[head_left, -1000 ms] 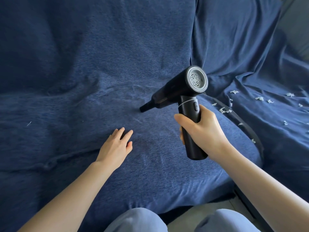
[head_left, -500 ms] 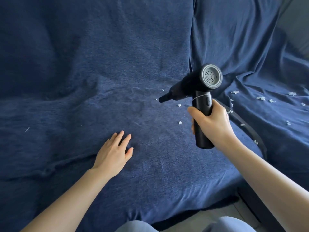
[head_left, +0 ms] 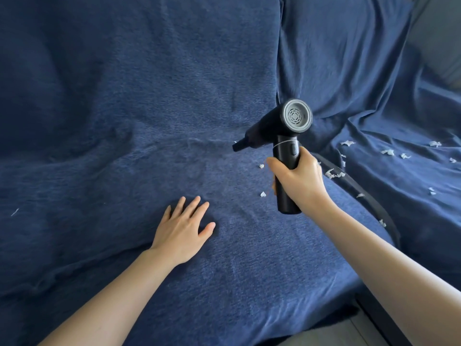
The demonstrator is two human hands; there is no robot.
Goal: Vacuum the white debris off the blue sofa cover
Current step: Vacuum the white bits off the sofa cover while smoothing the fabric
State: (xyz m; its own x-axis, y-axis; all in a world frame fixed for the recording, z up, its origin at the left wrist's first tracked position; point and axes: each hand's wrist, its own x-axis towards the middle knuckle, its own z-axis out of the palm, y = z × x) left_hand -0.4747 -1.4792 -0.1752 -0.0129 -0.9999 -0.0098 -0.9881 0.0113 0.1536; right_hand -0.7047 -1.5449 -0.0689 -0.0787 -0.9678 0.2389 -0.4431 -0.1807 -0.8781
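Right hand (head_left: pixel 300 182), right of frame centre: fingers curled round the upright black grip of the handheld vacuum (head_left: pixel 279 136), thumb wrapped across the front. Barrel long axis running from the grey vented rear cap (head_left: pixel 296 116) at upper right down to the nozzle (head_left: pixel 238 146) at lower left; nozzle tip aimed at the cover near the fold between seat and back, contact with the fabric not resolvable. Left hand (head_left: pixel 182 228), lower centre: flat on the blue sofa cover (head_left: pixel 124 121), fingers straight and slightly spread, holding nothing, apparently tensioning the cloth. White debris (head_left: pixel 262 194): two flecks just left of the grip, below and right of the nozzle tip; one tiny speck just beside the tip at the fold; larger scatter (head_left: pixel 335 174) right of the right hand and across the right seat (head_left: pixel 388 152) toward the frame's right edge; one lone sliver (head_left: pixel 15 212) at far left. Key relation: nearest flecks lying behind the nozzle's pointing direction, toward lower right, so probably a need to draw the barrel back or swing it rightward rather than push on to the left. Right hand nearer to almost all remaining debris; left hand well apart from it. Judged: centre seat mostly cleared, right seat not yet done. Risk: loose folds at right likely to be drawn into the nozzle.
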